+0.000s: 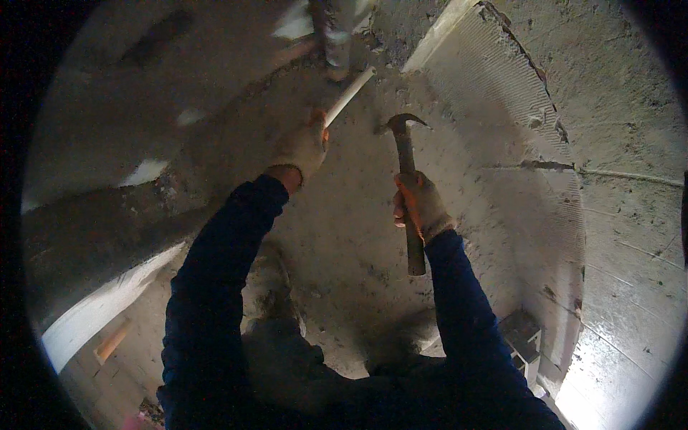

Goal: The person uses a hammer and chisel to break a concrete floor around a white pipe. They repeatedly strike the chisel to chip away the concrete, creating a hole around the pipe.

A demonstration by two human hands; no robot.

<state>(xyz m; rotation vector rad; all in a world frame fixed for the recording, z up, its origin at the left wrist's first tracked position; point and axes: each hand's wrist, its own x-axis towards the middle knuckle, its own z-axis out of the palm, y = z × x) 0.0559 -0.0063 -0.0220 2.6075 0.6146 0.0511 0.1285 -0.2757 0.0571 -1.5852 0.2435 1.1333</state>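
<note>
My left hand (304,147), in a pale work glove, is closed around a thin whitish rod (350,95). The rod slants up and to the right, its far end close to the rough grey surface near the top; whether it touches is unclear. To the right, my gloved right hand (424,204) grips a claw hammer (404,150) midway along its handle. The hammer head points away from me, and the handle's butt sticks out below my fist. A gap separates the hammer head from the rod.
A pipe (337,36) comes down at the top centre. Ridged, broken-edged wall coating (502,79) spans the right side. A grey hollow block (522,337) sits low right. A dark, wide form (107,236) and an orange-brown piece (111,342) are at left.
</note>
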